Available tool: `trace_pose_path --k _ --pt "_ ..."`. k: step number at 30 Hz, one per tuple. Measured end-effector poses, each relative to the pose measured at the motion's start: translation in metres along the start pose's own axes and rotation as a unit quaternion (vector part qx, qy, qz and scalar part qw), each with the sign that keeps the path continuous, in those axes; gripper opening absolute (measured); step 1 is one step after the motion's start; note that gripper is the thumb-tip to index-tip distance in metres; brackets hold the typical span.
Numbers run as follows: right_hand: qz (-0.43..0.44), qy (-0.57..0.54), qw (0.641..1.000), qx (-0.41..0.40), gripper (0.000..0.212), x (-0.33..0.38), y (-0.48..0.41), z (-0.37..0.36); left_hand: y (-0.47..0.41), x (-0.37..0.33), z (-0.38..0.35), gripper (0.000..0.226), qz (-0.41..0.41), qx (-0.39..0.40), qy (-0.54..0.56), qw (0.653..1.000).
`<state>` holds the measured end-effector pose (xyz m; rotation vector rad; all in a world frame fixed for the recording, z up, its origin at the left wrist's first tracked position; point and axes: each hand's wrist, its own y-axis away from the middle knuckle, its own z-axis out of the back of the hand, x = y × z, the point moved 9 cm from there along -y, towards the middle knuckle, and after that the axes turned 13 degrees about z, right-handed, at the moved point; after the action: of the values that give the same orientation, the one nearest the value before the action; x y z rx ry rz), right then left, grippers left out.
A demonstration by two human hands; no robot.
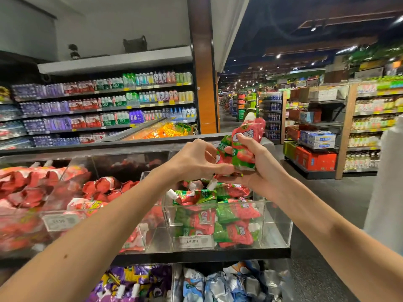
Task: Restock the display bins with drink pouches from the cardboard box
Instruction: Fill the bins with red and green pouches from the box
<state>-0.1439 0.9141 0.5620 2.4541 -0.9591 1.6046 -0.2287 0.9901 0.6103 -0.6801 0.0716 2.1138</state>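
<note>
In the centre of the frame, the lower edge of the red-and-green drink pouches (246, 144) is pinched by the left hand (196, 162). They are gripped upright by the right hand (255, 171), above the open top of the clear bin (278, 223). The bin is set at the black shelf edge (196, 256), and open aisle floor (327, 192) is seen at right.

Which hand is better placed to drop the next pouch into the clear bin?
Left, probably. The left hand pinches the lower pouch, which hangs cap-down just above the clear bin; the right hand holds the upright pouch higher up.
</note>
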Motion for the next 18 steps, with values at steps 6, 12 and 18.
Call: trace_pose_path --k 6,12,18 --pt "-0.015 -0.021 1.000 -0.016 0.020 0.002 -0.005 0.005 -0.009 0.020 0.021 0.019 -0.029 -0.074 -0.055 0.995" --pt "0.029 0.130 0.991 -0.028 0.022 0.018 -0.009 0.028 -0.021 0.051 -0.009 0.025 -0.038 -0.057 -0.306 0.950" --pt "0.011 0.188 0.981 -0.034 0.026 0.018 -0.003 0.043 -0.026 0.061 -0.025 0.028 -0.006 -0.014 -0.357 0.934"
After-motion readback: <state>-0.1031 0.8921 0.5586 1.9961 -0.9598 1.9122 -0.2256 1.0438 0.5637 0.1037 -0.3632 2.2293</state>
